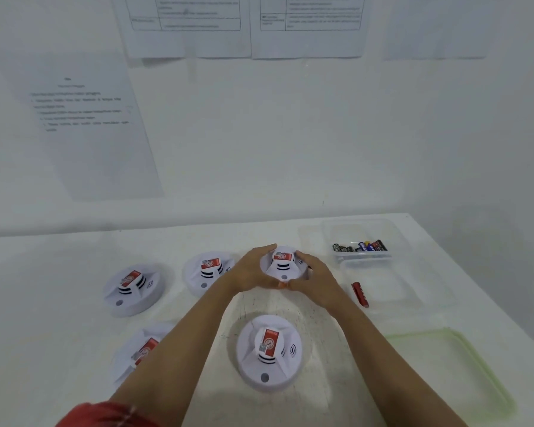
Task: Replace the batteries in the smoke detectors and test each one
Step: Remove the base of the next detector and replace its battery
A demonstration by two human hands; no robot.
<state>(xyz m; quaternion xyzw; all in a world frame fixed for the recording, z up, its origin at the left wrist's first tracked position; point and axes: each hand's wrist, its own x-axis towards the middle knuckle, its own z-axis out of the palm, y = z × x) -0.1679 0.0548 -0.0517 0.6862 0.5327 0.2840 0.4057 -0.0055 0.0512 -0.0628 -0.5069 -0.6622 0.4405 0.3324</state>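
Several white round smoke detectors with red labels lie on the white table. My left hand (pixel 253 269) and my right hand (pixel 316 277) grip the far middle detector (pixel 282 263) from both sides, fingers curled round its rim. Another detector (pixel 269 352) sits right in front of me between my forearms. Two more detectors (pixel 133 288) (pixel 207 271) lie to the left, and my left arm partly hides one detector (pixel 139 349). A loose red battery (pixel 360 294) lies just right of my right hand.
A clear plastic box (pixel 363 260) holding several batteries stands at the back right. A clear lid or tray (pixel 413 291) lies in front of it, and a pale green tray (pixel 463 362) at the near right. Printed sheets hang on the wall.
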